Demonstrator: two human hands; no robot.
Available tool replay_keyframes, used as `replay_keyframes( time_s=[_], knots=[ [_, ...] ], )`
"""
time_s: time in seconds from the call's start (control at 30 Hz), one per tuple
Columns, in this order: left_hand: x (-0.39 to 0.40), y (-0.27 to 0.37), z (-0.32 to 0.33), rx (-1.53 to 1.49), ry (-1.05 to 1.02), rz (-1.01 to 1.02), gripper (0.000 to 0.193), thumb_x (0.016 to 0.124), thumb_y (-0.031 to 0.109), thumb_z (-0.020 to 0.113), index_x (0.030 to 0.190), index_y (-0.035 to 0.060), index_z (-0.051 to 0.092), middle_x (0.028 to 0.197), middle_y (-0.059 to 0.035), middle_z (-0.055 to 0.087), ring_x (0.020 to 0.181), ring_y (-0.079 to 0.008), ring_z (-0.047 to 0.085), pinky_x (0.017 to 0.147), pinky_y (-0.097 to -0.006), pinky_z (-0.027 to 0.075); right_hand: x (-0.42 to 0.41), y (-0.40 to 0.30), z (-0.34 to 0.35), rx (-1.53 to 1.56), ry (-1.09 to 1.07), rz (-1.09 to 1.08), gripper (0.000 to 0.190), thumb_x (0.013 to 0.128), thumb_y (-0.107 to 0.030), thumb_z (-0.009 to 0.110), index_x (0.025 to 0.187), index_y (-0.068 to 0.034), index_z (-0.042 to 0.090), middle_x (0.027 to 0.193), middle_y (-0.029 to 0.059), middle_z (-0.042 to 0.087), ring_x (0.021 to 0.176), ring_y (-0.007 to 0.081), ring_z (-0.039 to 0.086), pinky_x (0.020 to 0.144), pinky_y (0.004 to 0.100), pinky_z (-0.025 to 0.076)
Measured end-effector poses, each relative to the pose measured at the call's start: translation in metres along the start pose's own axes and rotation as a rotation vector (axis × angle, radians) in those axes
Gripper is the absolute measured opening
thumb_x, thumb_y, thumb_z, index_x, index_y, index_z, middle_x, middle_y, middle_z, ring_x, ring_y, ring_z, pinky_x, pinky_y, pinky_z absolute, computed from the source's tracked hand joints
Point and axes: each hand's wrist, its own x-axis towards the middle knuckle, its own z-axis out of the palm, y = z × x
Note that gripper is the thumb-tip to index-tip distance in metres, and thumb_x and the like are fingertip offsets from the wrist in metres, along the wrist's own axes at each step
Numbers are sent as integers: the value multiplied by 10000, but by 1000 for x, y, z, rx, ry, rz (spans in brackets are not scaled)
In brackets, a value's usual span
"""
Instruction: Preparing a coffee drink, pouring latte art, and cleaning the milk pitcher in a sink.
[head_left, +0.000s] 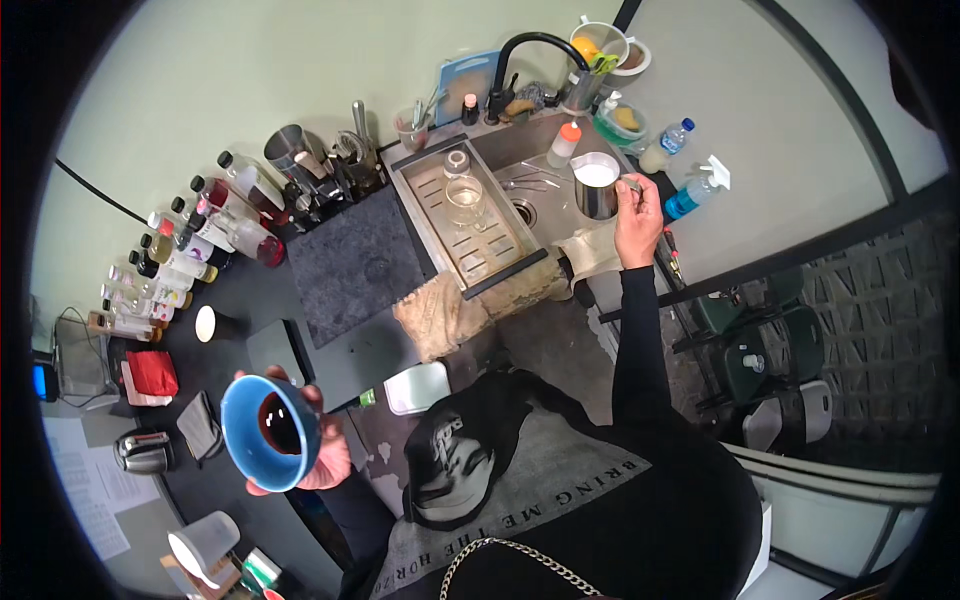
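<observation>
A blue cup with dark liquid in it is gripped by my left hand, tilted and held over the near side of the black counter. Over the right side of the sink, my right hand grips the handle of a steel milk pitcher that holds white milk. Just left of the pitcher stands a squeeze bottle with an orange cap. A glass cup rests on the slatted drip tray that spans part of the sink.
Syrup bottles line the wall at left, near a paper cup and a dark mat. A black faucet arches over the sink. Cloths lie along the front edge. A spray bottle stands at right.
</observation>
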Motion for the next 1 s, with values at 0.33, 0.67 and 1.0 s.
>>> replay_keyframes(
  time_s=[0.33,0.67,1.0],
  knots=[
    [5,-93,10,63,41,25,1096,712,325,864,1535,140,164,1530,-177,196,1330,-463,362,966,-535,530,39,100,-7,-119,-208,41,229,921,-199,669,1039,-10,618,867,81,638,758,123,589,691,276,487],
    [-32,-125,-19,129,106,-32,1140,660,410,889,1515,115,196,1517,-200,229,1307,-490,389,895,-568,540,95,85,6,-176,-309,-91,223,923,-204,662,1027,-11,627,856,104,651,751,139,622,680,291,500],
    [-38,-132,-24,185,127,13,1127,668,456,870,1519,119,213,1515,-235,239,1294,-483,402,893,-544,553,93,129,22,-288,-405,-109,209,908,-206,641,994,-17,621,870,167,646,785,313,639,709,392,492]
  ],
)
